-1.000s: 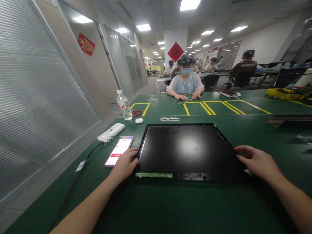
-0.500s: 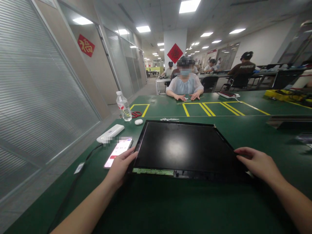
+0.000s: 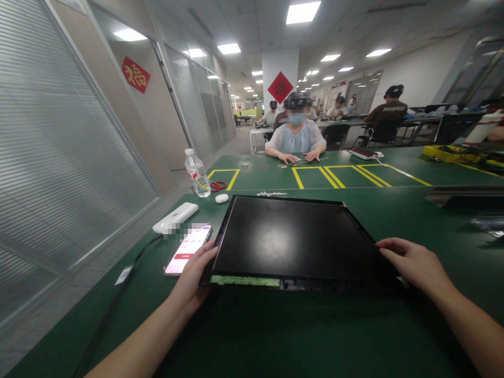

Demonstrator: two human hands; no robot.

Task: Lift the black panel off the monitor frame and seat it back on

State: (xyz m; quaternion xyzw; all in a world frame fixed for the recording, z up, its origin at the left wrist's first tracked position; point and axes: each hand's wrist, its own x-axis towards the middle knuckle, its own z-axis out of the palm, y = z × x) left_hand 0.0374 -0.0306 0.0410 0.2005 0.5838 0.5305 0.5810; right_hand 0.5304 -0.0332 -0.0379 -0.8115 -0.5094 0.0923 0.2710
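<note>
A black display panel [image 3: 291, 236] with a dark frame is in front of me, its near edge tilted up off the green table [image 3: 299, 336]. A green circuit strip [image 3: 246, 281] shows along the left part of that near edge. My left hand [image 3: 197, 270] grips the panel's left side, thumb on the frame and the other fingers hidden beneath. On the opposite side, my right hand [image 3: 411, 262] is closed around the right edge, with its fingertips at the rim. A lit phone [image 3: 189, 249] lies just beyond my left hand.
A white power bank [image 3: 176, 217] with a black cable, a white earbud case [image 3: 221, 198], a water bottle [image 3: 197, 173] and red-handled scissors [image 3: 218, 186] lie at the left. Beyond the panel are small white pieces [image 3: 271, 194]. A co-worker [image 3: 296, 134] sits opposite, hands on the table.
The whole view has shifted slightly. Both my hands keep their hold on the display panel, which is nearly in the same place. The co-worker's hands have moved a little.
</note>
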